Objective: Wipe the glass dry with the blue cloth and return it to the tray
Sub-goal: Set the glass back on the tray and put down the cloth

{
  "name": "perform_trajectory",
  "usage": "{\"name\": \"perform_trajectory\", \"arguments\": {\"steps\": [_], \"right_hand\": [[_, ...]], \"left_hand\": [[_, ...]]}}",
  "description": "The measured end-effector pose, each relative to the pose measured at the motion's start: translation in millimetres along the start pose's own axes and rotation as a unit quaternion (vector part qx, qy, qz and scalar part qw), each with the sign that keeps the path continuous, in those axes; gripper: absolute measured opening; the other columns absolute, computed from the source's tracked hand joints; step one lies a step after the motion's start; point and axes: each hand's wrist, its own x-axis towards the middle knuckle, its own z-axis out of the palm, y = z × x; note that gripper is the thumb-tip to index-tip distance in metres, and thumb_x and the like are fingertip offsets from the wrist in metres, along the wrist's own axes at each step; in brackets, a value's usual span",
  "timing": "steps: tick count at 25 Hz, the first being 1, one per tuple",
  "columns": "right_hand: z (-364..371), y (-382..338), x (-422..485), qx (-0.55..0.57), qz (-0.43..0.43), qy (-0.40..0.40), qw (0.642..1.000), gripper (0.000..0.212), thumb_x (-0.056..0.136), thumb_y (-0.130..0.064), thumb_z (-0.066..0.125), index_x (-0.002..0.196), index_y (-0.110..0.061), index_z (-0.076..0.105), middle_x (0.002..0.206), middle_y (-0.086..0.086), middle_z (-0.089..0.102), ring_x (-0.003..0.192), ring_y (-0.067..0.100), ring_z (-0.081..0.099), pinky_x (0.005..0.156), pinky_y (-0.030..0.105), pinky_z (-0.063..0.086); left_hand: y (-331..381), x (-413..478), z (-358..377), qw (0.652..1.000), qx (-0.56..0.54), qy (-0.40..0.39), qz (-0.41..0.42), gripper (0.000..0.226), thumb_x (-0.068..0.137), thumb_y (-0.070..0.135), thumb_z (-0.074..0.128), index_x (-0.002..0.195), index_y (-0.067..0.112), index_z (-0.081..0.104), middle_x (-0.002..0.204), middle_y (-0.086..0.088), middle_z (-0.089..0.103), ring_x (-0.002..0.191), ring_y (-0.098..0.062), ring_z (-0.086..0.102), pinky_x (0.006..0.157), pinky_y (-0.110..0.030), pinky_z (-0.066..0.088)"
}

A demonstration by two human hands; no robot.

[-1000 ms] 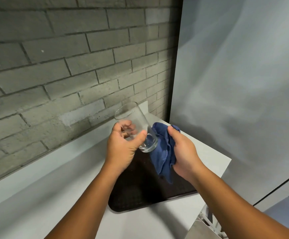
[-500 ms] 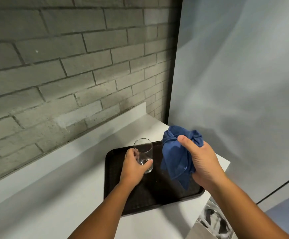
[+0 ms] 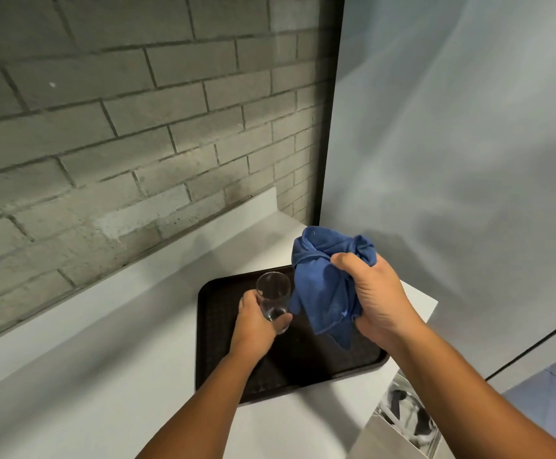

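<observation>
1. Clear glass (image 3: 272, 299) stands upright on the dark tray (image 3: 217, 332), where a second ago it was lifted and tilted; the left hand (image 3: 256, 321) is wrapped around its lower part.
2. The right hand (image 3: 374, 294) has moved away and clutches the bunched blue cloth (image 3: 323, 283) above the tray, so wiping looks finished; only letting go is left.
3. The tray's near-right corner comes close to the counter (image 3: 87, 376) edge; open tray surface surrounds the glass.

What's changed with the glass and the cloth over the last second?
The left hand lowered the glass from a tilt beside the blue cloth to upright on the tray, still gripping it. The right hand lifted the cloth away, still bunched.
</observation>
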Motion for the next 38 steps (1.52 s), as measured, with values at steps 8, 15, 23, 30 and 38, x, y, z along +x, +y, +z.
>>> {"name": "perform_trajectory", "arguments": {"steps": [8, 15, 23, 30, 38], "right_hand": [[-7, -13, 5, -0.003, 0.030, -0.036, 0.999, 0.021, 0.099, -0.026, 0.065, 0.109, -0.022, 0.083, 0.115, 0.022, 0.084, 0.099, 0.030, 0.083, 0.085, 0.042, 0.066], [14, -56, -4, -0.260, -0.092, -0.142, 0.951, 0.027, 0.094, -0.028, 0.063, 0.111, -0.024, 0.083, 0.124, 0.005, 0.079, 0.124, 0.022, 0.074, 0.112, 0.045, 0.056], [18, -70, -3, -0.268, -0.111, -0.116, 0.950, 0.027, 0.112, -0.022, 0.060, 0.111, -0.038, 0.082, 0.111, -0.007, 0.085, 0.110, 0.010, 0.080, 0.092, 0.025, 0.064], [61, -39, -9, -0.448, -0.226, -0.067, 0.863, 0.030, 0.103, -0.010, 0.058, 0.120, -0.027, 0.075, 0.125, 0.000, 0.071, 0.116, 0.011, 0.066, 0.091, 0.014, 0.049], [113, 1, -46, -0.528, -0.211, -0.300, 0.766, 0.092, 0.098, -0.033, 0.050, 0.175, -0.028, 0.000, 0.179, -0.007, 0.032, 0.170, 0.014, 0.019, 0.140, 0.037, 0.009]], "left_hand": [[38, -39, -60, 0.977, -0.151, 0.123, 0.083, 0.056, 0.103, 0.019, 0.074, 0.154, 0.030, 0.054, 0.164, -0.004, 0.055, 0.128, -0.019, 0.066, 0.122, -0.042, 0.050], [117, -56, -73, 0.950, -0.142, -0.016, 0.278, 0.049, 0.087, 0.051, 0.079, 0.135, 0.051, 0.068, 0.148, 0.014, 0.071, 0.139, 0.000, 0.064, 0.112, -0.018, 0.049], [86, -57, -76, 0.963, -0.211, -0.091, 0.140, 0.021, 0.104, 0.032, 0.065, 0.102, 0.028, 0.086, 0.103, -0.003, 0.090, 0.094, -0.010, 0.080, 0.088, -0.032, 0.063], [96, -72, -88, 0.918, -0.395, -0.034, -0.027, 0.037, 0.087, 0.035, 0.068, 0.107, 0.011, 0.088, 0.107, -0.020, 0.089, 0.102, -0.037, 0.084, 0.103, -0.062, 0.062], [91, -85, -122, 0.880, -0.470, -0.066, 0.012, 0.069, 0.082, 0.080, 0.080, 0.119, 0.022, 0.089, 0.130, -0.011, 0.086, 0.123, -0.019, 0.081, 0.094, -0.028, 0.064]]}}
